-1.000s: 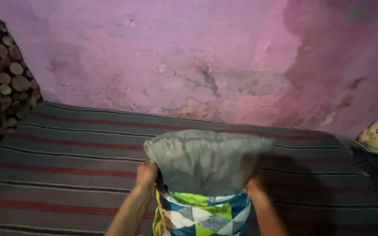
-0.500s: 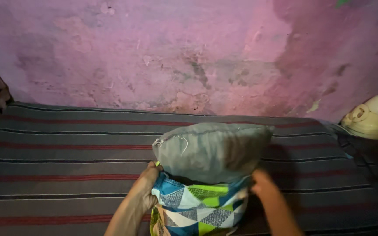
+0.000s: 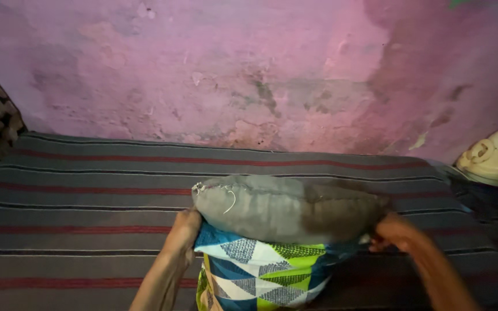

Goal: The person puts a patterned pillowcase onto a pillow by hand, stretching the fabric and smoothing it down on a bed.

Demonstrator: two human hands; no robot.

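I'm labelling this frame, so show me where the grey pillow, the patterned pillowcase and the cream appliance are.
grey pillow (image 3: 283, 207): head view, middle of its bare upper part.
patterned pillowcase (image 3: 260, 268): head view, front face below the pillow.
cream appliance (image 3: 494, 158): head view, its rounded body at the right edge.

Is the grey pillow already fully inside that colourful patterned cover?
No: most of the grey pillow bulges out above the patterned cover, whose opening sits low around the pillow's bottom edge.

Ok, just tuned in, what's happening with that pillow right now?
A person kneels or stands over a striped bed with a grey pillow partly inside a patterned cover. The left hand grips the cover's edge at one side, the right hand at the other. The pillow's top half sticks out uncovered. A cream appliance sits far right.
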